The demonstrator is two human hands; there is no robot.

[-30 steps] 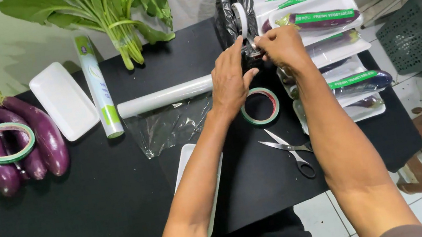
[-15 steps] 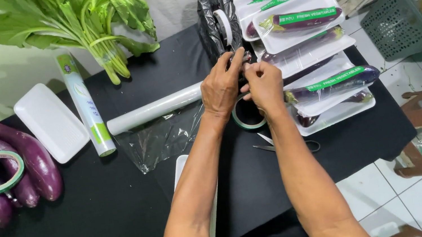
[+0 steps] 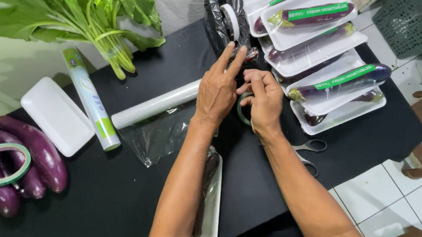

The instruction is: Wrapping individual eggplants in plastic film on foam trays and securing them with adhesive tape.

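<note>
table left: loose eggplants (image 3: pixel 13 163), tape ring (image 3: pixel 0 165) on them
table back: leafy greens (image 3: pixel 90 13)
table right: stacked eggplant trays (image 3: pixel 320 54)
centre: tape dispenser (image 3: pixel 227 18) behind both hands, cling-film roll (image 3: pixel 157 104) left of them

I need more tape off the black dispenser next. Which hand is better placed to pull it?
Probably the left hand: its fingers already reach the black tape dispenser. The right hand sits lower, over the green tape roll.
</note>
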